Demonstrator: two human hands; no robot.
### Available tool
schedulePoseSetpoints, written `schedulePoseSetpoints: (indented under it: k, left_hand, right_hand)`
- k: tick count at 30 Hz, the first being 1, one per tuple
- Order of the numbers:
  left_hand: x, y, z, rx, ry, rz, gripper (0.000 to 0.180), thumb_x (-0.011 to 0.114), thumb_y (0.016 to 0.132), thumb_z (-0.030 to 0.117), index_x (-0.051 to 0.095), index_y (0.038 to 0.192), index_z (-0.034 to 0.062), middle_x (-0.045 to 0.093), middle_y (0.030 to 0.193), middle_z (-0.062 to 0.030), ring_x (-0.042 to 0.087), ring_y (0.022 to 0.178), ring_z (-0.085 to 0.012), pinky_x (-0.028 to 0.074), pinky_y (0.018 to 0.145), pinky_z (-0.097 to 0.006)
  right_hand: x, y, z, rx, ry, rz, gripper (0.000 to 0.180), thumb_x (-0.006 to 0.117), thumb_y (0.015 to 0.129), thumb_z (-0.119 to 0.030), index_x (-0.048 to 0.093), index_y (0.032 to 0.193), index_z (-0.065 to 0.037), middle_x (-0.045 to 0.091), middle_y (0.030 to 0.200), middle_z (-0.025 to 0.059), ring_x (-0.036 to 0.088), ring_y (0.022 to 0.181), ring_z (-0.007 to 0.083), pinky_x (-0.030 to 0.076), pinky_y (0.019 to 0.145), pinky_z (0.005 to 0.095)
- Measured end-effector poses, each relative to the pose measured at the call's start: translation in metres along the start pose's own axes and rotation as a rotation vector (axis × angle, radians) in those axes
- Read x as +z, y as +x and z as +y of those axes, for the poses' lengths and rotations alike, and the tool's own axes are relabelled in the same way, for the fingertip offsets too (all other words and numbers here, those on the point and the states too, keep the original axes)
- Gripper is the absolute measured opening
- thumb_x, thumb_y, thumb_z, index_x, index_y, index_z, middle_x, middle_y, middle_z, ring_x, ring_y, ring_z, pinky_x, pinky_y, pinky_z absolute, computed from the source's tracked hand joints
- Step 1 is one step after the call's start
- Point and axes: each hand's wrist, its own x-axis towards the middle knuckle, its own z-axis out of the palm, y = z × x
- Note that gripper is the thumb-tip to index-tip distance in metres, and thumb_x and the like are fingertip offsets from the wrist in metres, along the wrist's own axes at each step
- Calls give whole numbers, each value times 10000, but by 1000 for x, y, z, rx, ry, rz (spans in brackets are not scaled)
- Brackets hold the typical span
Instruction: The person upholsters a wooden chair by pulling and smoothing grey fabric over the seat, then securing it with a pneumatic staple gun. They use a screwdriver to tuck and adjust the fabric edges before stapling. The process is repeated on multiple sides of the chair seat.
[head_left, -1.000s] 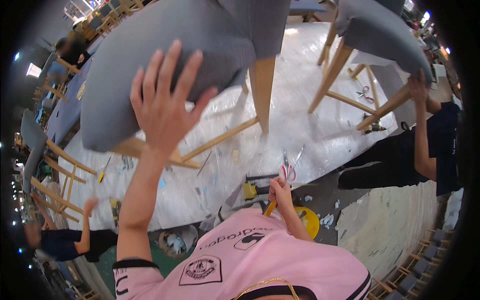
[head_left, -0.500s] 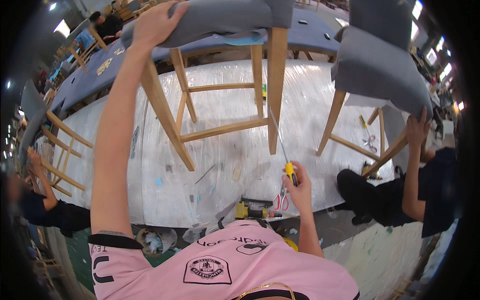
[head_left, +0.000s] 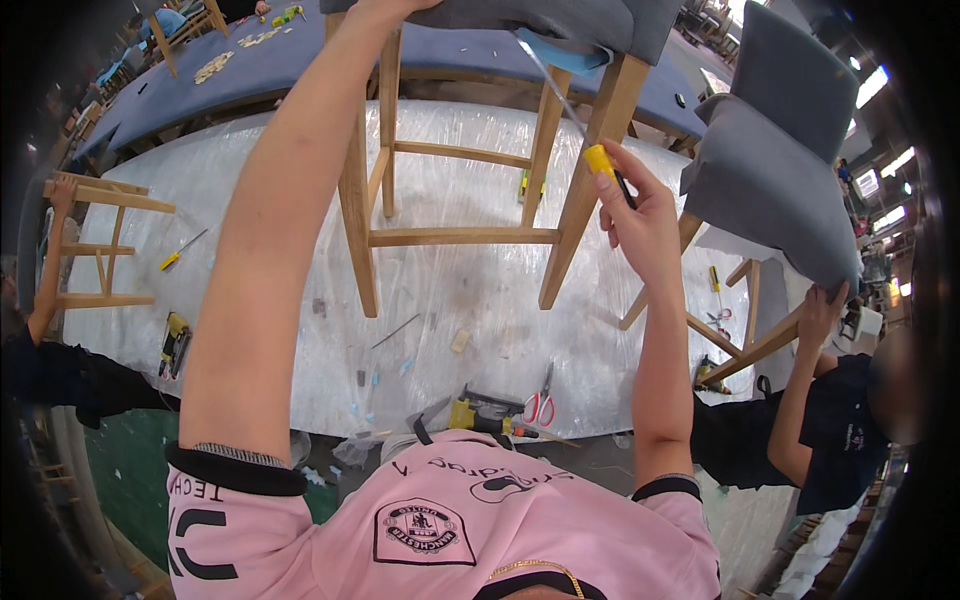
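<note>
A wooden chair (head_left: 463, 237) with a grey upholstered seat stands in front of me, its legs on a plastic-covered work surface (head_left: 470, 290). My left hand (head_left: 398, 8) grips the seat at the top edge of the view; most of its fingers are cut off or hidden. In my right hand (head_left: 640, 208) is a screwdriver (head_left: 600, 162) with a yellow and black handle. Its long shaft points up and left past the front right leg, its tip at the seat's underside. Light blue fabric (head_left: 565, 52) hangs there beside the shaft.
Close to me lie a yellow and black staple gun (head_left: 485, 408) and red-handled scissors (head_left: 540, 405). At right, a co-worker's hand (head_left: 820, 312) holds another grey chair (head_left: 770, 160); at left, another hand (head_left: 63, 192) touches a chair frame (head_left: 112, 250). A blue-covered table (head_left: 330, 65) stands behind.
My right hand has risen with the screwdriver to the seat's underside. My left hand has shifted right and up along with the chair. My view has moved too.
</note>
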Motion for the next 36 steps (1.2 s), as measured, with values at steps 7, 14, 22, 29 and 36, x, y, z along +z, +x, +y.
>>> schedulePoseSetpoints:
  k: [7,14,22,29,36]
  left_hand:
    - [3,3,-4,-20,7,-7,554,576,930,565,784,793,70,740,835,-214,718,816,-416,561,797,-516]
    - [-2,1,3,-47,-5,16,555,592,923,550,780,802,42,739,835,-220,725,826,-408,566,811,-510]
    - [-13,-11,5,-11,-6,43,515,607,916,534,789,846,57,747,876,-202,722,878,-393,557,846,-497]
    - [-10,-11,14,-29,1,17,543,590,918,529,787,848,28,746,863,-221,724,863,-402,556,852,-502]
    - [-12,-7,11,-96,83,-39,547,582,912,523,789,845,22,747,867,-234,728,861,-403,555,865,-497]
  right_hand:
    - [-20,19,3,10,53,41,439,689,1012,-227,630,1399,-28,714,1007,64,553,555,51,407,423,199]
    - [-8,4,-7,22,-139,111,431,710,1001,-235,656,1375,-26,737,1044,70,539,586,36,421,503,193]
    - [3,-26,-16,4,-213,199,423,732,990,-211,668,1371,-38,740,1113,93,588,740,37,469,621,186]
    - [5,-25,-23,-148,-440,209,383,709,975,-136,673,1331,2,750,1107,176,707,869,193,548,827,305]
    - [-44,24,-107,-428,-874,0,374,686,943,-172,690,1257,32,752,1010,238,743,849,281,558,817,365]
